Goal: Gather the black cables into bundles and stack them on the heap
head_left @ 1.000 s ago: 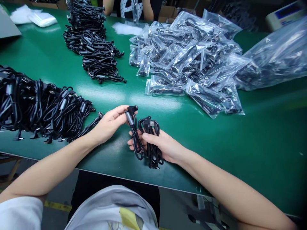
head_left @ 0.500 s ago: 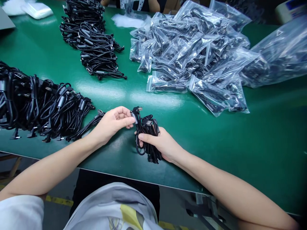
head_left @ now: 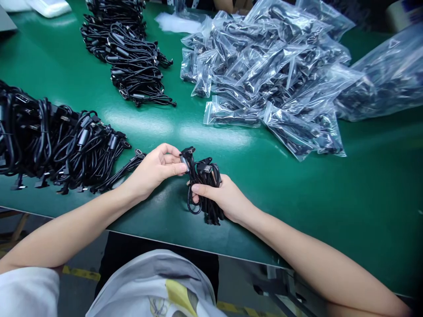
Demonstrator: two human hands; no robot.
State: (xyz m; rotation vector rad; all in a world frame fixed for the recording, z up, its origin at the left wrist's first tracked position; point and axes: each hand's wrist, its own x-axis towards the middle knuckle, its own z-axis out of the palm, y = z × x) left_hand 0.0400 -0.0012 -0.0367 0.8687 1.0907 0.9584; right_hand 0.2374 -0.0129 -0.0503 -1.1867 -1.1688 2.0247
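Observation:
Several coiled black cables point(head_left: 209, 193) with connector ends are bunched in my right hand point(head_left: 228, 196), its thumb pressed across their left side. My left hand point(head_left: 161, 165) pinches a grey cylinder on a cable point(head_left: 189, 152) at the upper left of this bunch, between thumb and fingers. A metal plug tip shows at the top of the bunch. The fingers of my right hand behind the cables are mostly hidden. Just left of my left wrist, a loose cable end point(head_left: 139, 153) sticks out from a row of coiled cables point(head_left: 62, 141).
A second pile of coiled black cables point(head_left: 132, 61) lies at the back left. Cables in clear zip bags point(head_left: 264, 66) are heaped at the back right, beside a larger clear bag point(head_left: 390, 79). Flat clear bags point(head_left: 178, 23) lie farther back on the green table point(head_left: 330, 198).
The view has shifted slightly. Both hands keep nearly the same hold on the cables, and the bunch has barely moved.

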